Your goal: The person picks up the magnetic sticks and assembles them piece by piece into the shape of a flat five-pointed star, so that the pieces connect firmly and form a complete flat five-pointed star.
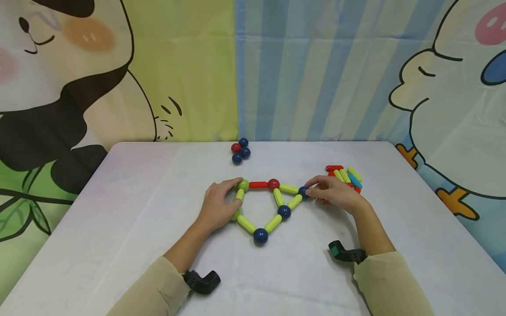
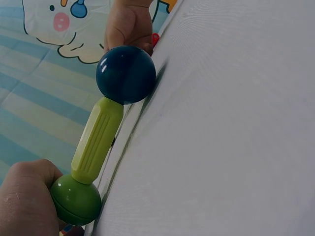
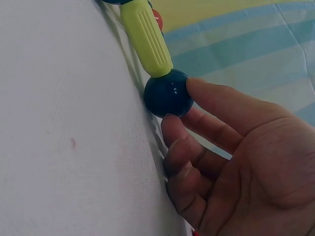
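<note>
A flat frame of building balls and rods lies on the white table, with yellow-green rods (image 1: 247,224), a red rod (image 1: 258,184), and green, red and blue balls. My left hand (image 1: 219,204) grips its left side; the index finger reaches the upper green ball (image 1: 243,184), and the thumb lies by the lower green ball (image 2: 76,200), mostly hidden in the head view. At the right corner, my right hand (image 1: 334,193) pinches a blue ball (image 3: 169,93) between thumb and fingertips. Other blue balls mark the near corner (image 1: 260,236) and the inner joint (image 1: 284,212).
Behind the frame sits a cluster of loose blue balls (image 1: 245,152) and one red ball (image 1: 236,148). Loose rods (image 1: 345,175) in red, yellow-green and blue lie beyond my right hand, partly hidden by it. A printed cloth backdrop (image 1: 276,70) hangs at the table's far edge.
</note>
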Demonstrator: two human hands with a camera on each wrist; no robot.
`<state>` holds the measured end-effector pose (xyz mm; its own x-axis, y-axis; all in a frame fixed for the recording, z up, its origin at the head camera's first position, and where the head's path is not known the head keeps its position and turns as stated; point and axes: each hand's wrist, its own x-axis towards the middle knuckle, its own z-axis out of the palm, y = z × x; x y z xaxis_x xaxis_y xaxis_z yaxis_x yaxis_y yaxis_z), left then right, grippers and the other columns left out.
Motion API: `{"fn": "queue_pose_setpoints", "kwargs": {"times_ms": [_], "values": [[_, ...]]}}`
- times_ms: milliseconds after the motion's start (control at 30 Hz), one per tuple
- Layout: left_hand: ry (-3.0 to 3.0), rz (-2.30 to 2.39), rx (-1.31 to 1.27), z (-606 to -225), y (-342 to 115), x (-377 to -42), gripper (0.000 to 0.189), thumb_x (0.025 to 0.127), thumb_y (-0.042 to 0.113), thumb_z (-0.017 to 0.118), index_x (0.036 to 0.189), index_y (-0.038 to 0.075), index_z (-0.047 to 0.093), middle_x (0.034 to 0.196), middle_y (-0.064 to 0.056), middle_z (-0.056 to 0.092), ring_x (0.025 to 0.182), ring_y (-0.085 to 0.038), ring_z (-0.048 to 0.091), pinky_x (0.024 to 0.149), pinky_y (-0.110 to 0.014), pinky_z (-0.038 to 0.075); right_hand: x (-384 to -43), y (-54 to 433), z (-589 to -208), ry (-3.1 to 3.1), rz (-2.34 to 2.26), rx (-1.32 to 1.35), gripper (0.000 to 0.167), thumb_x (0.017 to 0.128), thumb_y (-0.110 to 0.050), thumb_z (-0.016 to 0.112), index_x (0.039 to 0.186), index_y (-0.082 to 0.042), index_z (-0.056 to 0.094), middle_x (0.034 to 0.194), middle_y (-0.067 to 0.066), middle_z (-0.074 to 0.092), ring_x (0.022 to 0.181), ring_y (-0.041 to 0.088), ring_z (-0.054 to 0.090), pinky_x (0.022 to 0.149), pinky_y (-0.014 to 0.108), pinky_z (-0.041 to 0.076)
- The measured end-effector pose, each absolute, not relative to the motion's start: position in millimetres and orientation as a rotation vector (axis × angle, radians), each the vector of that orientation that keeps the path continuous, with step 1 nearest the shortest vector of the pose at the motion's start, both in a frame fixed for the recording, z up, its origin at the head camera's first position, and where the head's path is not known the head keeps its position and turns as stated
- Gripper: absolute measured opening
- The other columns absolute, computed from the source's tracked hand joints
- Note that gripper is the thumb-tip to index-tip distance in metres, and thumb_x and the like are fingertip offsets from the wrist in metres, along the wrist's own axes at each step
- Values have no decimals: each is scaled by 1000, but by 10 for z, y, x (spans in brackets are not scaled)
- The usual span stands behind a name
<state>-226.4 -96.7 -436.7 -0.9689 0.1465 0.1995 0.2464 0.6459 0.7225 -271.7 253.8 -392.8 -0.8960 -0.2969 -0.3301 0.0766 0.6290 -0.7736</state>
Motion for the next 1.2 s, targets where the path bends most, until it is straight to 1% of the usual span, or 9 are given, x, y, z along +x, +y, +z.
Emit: {"fn": "queue_pose_setpoints", "kwargs": {"times_ms": [300, 367, 500, 633, 733, 833, 967, 1100, 1200], "values": [[-2713, -1223, -332, -4367, -963, -2256, 56, 88, 17, 63, 144, 16, 60, 144, -5, 63, 141, -26, 52, 127, -59, 15, -2704, 2503, -3925, 2370, -1260, -167, 42, 100, -29, 69, 135, -8, 60, 87, 9, 69, 77, 24, 63, 68, 29, 55], [-2691, -1242, -325, -4364, -962, -2254, 51, 89, 18, 64, 140, 15, 63, 139, -6, 65, 136, -26, 55, 127, -58, 19, -2702, 2483, -3936, 2351, -1301, -158, 43, 100, -28, 68, 137, -7, 58, 87, 9, 70, 77, 23, 65, 69, 29, 58], [-2651, -1254, -313, -4374, -966, -2259, 40, 89, 17, 65, 128, 12, 68, 127, -6, 69, 124, -26, 59, 119, -54, 32, -2704, 2424, -3954, 2356, -1354, -140, 47, 101, -29, 68, 139, -7, 53, 91, 10, 71, 79, 22, 68, 72, 28, 61], [-2636, -1235, -316, -4388, -967, -2265, 32, 88, 17, 66, 119, 12, 71, 117, -6, 69, 112, -26, 59, 110, -52, 39, -2726, 2374, -3981, 2374, -1396, -145, 48, 99, -31, 70, 132, -6, 47, 104, 13, 71, 87, 23, 70, 76, 28, 61], [-2640, -1223, -328, -4379, -963, -2260, 27, 88, 17, 66, 114, 12, 73, 112, -6, 70, 109, -25, 60, 110, -51, 39, -2739, 2340, -3993, 2377, -1384, -198, 45, 97, -31, 73, 123, -5, 47, 117, 14, 67, 98, 25, 69, 79, 28, 61], [-2650, -1221, -339, -4369, -958, -2254, 25, 89, 17, 65, 111, 12, 75, 111, -6, 71, 110, -24, 62, 117, -53, 34, -2738, 2308, -3986, 2378, -1328, -292, 46, 94, -31, 76, 122, -6, 50, 125, 14, 62, 105, 26, 64, 81, 30, 60], [-2649, -1232, -340, -4369, -955, -2251, 23, 89, 16, 64, 108, 13, 76, 108, -5, 72, 108, -23, 63, 124, -56, 25, -2718, 2267, -3963, 2380, -1251, -378, 49, 90, -29, 80, 123, -7, 52, 124, 16, 58, 102, 28, 60, 79, 31, 58], [-2622, -1258, -355, -4369, -958, -2248, 21, 89, 13, 64, 105, 12, 77, 97, -4, 72, 96, -22, 62, 122, -56, 28, -2702, 2230, -3951, 2403, -1213, -417, 49, 89, -27, 82, 123, -6, 54, 126, 17, 57, 95, 28, 58, 76, 29, 56], [-2606, -1292, -368, -4368, -955, -2247, 21, 90, 12, 63, 105, 12, 77, 86, -2, 70, 88, -21, 60, 117, -51, 34, -2698, 2211, -3956, 2438, -1204, -410, 47, 90, -29, 81, 123, -6, 56, 127, 16, 59, 95, 27, 58, 74, 28, 56]]}}
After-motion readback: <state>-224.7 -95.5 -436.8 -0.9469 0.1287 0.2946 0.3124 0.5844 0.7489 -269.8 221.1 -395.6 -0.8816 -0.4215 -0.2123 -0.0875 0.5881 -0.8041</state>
